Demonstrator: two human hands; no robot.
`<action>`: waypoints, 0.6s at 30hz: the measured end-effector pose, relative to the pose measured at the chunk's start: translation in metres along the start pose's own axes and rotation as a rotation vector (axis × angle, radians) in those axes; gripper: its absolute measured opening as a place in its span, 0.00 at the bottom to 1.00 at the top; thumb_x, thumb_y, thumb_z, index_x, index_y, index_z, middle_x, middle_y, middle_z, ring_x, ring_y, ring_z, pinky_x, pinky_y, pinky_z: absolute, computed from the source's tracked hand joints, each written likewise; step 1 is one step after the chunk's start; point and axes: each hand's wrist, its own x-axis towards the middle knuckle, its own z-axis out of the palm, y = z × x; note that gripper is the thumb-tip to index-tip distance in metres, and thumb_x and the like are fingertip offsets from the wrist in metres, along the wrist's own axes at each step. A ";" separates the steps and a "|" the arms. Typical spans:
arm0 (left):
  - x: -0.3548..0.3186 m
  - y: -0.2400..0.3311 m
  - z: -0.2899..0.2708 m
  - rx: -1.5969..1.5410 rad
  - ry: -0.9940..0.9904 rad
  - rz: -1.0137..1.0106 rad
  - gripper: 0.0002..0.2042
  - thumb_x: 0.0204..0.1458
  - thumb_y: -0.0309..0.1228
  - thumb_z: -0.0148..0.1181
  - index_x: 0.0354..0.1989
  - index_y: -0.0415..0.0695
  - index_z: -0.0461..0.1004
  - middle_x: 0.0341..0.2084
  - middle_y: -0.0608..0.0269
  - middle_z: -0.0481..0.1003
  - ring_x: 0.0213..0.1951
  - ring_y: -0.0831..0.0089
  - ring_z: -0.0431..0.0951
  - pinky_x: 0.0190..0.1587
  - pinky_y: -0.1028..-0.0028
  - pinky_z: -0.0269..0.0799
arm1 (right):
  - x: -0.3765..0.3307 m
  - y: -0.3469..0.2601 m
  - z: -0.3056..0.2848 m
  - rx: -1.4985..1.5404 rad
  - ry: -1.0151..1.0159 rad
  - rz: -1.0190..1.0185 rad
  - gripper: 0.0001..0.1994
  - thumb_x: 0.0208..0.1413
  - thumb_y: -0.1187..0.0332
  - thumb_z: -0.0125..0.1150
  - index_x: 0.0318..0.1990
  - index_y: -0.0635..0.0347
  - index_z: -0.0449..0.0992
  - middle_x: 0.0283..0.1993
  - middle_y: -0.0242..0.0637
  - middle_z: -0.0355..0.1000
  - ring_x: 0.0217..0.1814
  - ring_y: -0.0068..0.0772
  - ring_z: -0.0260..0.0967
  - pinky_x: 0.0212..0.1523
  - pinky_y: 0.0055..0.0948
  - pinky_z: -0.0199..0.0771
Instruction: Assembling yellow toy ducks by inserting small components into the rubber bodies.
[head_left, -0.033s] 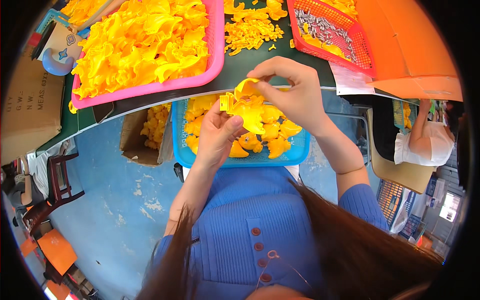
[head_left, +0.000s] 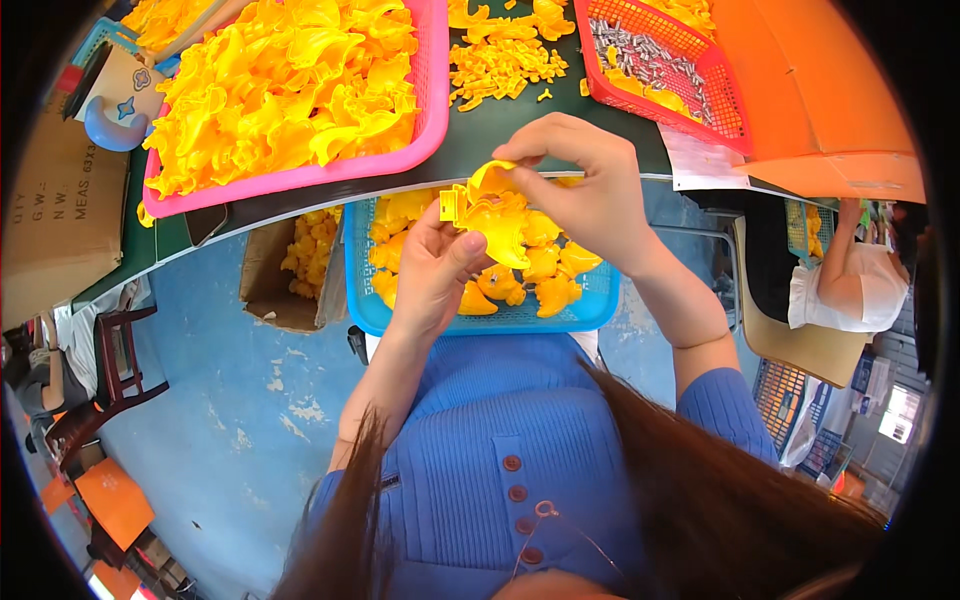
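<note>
1. Two hands meet above the blue basket [head_left: 590, 310], which rests on the person's lap at the near edge of the table [head_left: 480, 150].
2. Left hand [head_left: 435, 265] is curled around a yellow plastic piece [head_left: 490, 215], thumb pressed against its lower side.
3. Right hand [head_left: 580, 185] pinches the upper rim of the same piece between fingertips and thumb.
4. More yellow moulded parts [head_left: 535, 270] lie in the blue basket, directly under the held piece.
5. Beyond the blue basket, to its left, a pink tray [head_left: 435, 110] on the table is heaped with yellow shells.
6. Beyond the blue basket, to its right, sits a red mesh basket [head_left: 700, 115] with small grey metal bits and yellow parts, and a white paper label [head_left: 700, 165] lies beside it.
7. Left of the blue basket, an open brown carton [head_left: 265, 280] on the floor holds yellow parts; a larger printed brown carton [head_left: 55, 200] stands further left.
</note>
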 end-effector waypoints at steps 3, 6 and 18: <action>0.000 0.000 0.000 0.016 0.032 0.004 0.26 0.48 0.34 0.62 0.54 0.39 0.59 0.46 0.60 0.69 0.46 0.71 0.74 0.46 0.71 0.73 | 0.000 -0.001 0.004 -0.242 0.056 -0.165 0.09 0.36 0.81 0.62 0.29 0.62 0.77 0.28 0.37 0.72 0.32 0.30 0.71 0.34 0.23 0.70; 0.001 0.001 0.003 0.007 0.037 0.031 0.26 0.49 0.34 0.62 0.53 0.39 0.60 0.45 0.60 0.69 0.45 0.72 0.74 0.45 0.72 0.73 | 0.000 -0.001 0.004 -0.390 0.059 -0.254 0.08 0.36 0.80 0.62 0.28 0.61 0.77 0.27 0.35 0.71 0.30 0.31 0.68 0.32 0.24 0.67; 0.001 0.001 0.005 -0.009 0.060 0.067 0.24 0.49 0.33 0.61 0.52 0.39 0.61 0.44 0.60 0.70 0.44 0.72 0.74 0.46 0.73 0.72 | -0.003 0.000 0.010 -0.494 0.078 -0.323 0.07 0.33 0.77 0.63 0.25 0.58 0.75 0.22 0.30 0.67 0.27 0.29 0.63 0.30 0.27 0.56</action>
